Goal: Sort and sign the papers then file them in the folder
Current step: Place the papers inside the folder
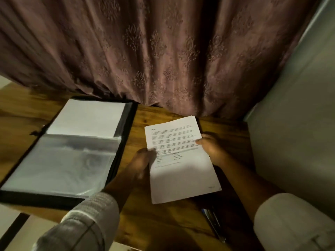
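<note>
A stack of printed papers point(183, 160) is held just above the wooden table point(163, 225), right of centre, with its top sheet facing up and its far end turned slightly to the left. The stack is pinched at its left edge by the left hand point(142, 161), the thumb being laid on the top sheet and the fingers tucked beneath. Its right edge is pinched in the same way by the right hand point(212, 149), whose thumb is pressed onto the printed lines; the fingers underneath are hidden by the paper. Lines of text and a small table are seen on the top sheet, but they are too blurred to be read.

To the left, well apart from the papers, a black folder point(36, 199) is laid open on the table. A white sheet point(87, 118) is seen in its far half, and a clear plastic pocket point(63, 163) is spread over its near half.

Near the table's near edge, on the right, dark pens point(213, 223) are laid beside the right forearm. A patterned curtain point(163, 51) is hung along the far side.
</note>
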